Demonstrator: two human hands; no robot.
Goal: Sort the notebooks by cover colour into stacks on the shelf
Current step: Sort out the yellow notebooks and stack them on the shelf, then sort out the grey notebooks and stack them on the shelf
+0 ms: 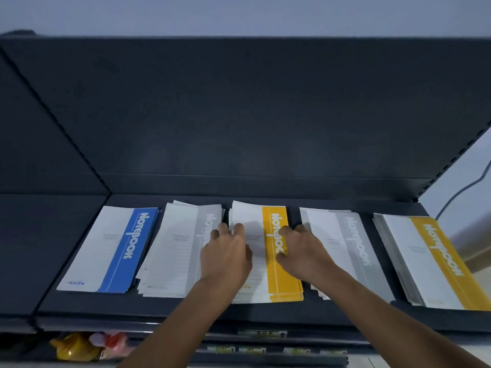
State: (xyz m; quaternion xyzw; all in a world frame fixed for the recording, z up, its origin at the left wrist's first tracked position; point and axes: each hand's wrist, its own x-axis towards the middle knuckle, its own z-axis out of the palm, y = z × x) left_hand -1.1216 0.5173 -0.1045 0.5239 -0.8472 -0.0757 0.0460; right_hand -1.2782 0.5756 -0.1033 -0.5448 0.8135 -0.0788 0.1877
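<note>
My two bare forearms lay nearest, reaching up over the front lip of the shelf point(186, 312) toward the middle yellow stack point(276, 285). My left hand point(225, 256) rested flat on that stack's white left portion, fingers spread loosely and open, the tips near its left edge and close to the neighbouring grey stack point(172, 251); it gripped nothing that I could see. My right hand point(300, 251) sat on the yellow band at the stack's right side, fingers curled a little around that edge, though I could not tell whether it actually pinched a notebook or only pressed on it.

The stack lay directly beneath both hands, its long axis running away from me, front to back. Five stacks lined the shelf: the blue stack point(119, 251) at far left, then grey, the middle yellow, a second grey stack point(348, 256), and another yellow stack point(435, 261) at far right. Since yellow sat in two places, I judged the next move would join them, to the right, where my right hand was nearer.
</note>
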